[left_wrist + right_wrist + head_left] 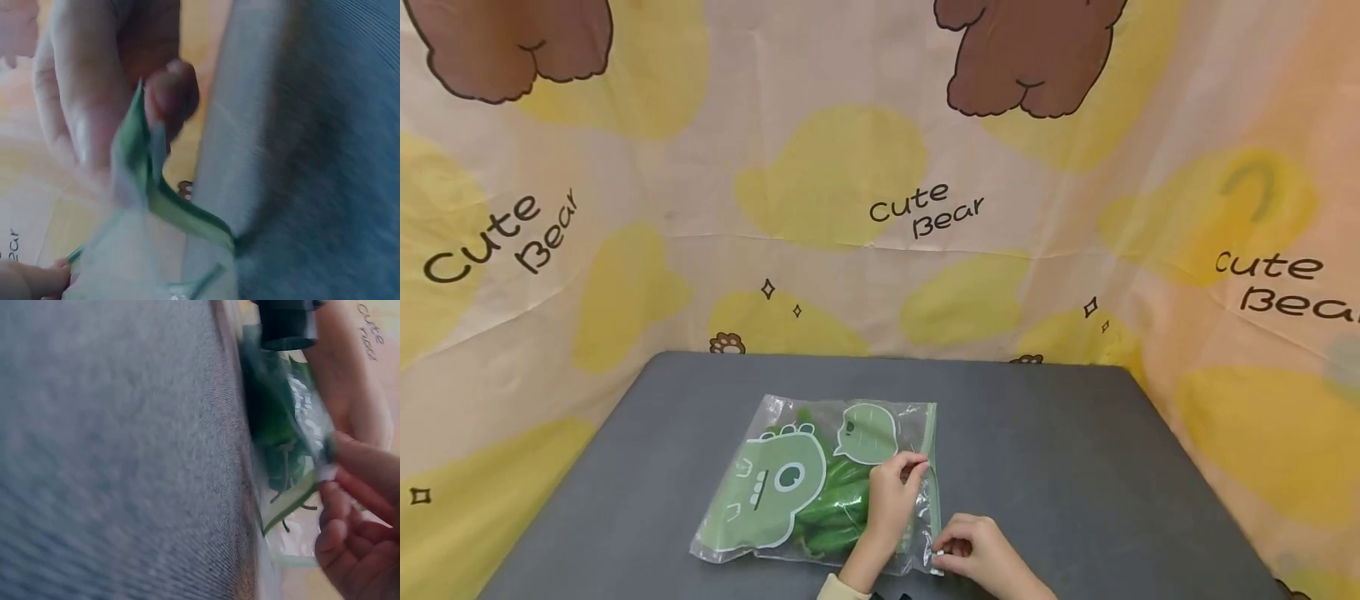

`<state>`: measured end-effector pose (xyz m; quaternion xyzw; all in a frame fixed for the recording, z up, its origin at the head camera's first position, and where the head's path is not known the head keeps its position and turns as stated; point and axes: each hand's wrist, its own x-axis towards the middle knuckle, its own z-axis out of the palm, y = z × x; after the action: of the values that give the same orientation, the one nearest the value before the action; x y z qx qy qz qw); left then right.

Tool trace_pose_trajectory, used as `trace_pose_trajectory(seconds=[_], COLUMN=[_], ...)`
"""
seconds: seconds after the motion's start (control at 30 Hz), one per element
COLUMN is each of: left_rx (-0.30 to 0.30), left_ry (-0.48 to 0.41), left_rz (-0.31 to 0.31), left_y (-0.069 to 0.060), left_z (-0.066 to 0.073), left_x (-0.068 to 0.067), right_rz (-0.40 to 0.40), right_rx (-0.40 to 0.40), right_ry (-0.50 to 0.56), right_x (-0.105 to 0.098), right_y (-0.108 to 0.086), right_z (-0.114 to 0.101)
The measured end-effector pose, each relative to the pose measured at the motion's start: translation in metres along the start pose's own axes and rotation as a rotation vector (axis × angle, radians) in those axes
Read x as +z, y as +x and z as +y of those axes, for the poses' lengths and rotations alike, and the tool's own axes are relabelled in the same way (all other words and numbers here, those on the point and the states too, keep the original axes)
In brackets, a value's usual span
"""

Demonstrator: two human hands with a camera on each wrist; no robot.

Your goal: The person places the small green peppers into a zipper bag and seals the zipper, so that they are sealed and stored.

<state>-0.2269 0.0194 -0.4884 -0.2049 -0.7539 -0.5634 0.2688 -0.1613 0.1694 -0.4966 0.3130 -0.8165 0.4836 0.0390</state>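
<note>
A clear zip bag point(748, 546) with a green cartoon monster print lies on the grey table. Long green peppers point(831, 508) show through its plastic, and in the right wrist view their stems point(287, 469) face the mouth. My left hand point(891, 496) reaches over the bag and pinches the green zip edge point(190, 219) along its right side. At the near right corner my right hand point(981, 550) pinches the zip's end by a small white slider point(937, 553). Between the hands the mouth's two green strips look parted in the left wrist view.
The dark grey tabletop point(1075, 467) spreads around the bag. A printed cloth point(820, 183) with bears and lettering hangs behind it and at both sides. A black wrist camera point(287, 325) sits by the left forearm.
</note>
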Motion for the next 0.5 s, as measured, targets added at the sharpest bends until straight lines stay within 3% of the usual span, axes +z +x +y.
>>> trace_pose_trajectory(seconds=[0.13,0.27,0.5], left_rx=[0.050,0.062,0.063], left_ry=[0.104,0.194,0.196], left_rz=[-0.089,-0.160,-0.233], left_y=[-0.008,-0.011,-0.012], left_z=[-0.005,-0.009,-0.015], left_x=[0.003,0.006,0.008], right_rz=[-0.070,-0.118,-0.155], right_rx=[-0.011,0.002,-0.010], right_ry=[0.021,0.012,-0.041], right_x=[0.001,0.003,0.002], right_y=[-0.009,-0.014,-0.014], right_z=[0.008,0.012,0.012])
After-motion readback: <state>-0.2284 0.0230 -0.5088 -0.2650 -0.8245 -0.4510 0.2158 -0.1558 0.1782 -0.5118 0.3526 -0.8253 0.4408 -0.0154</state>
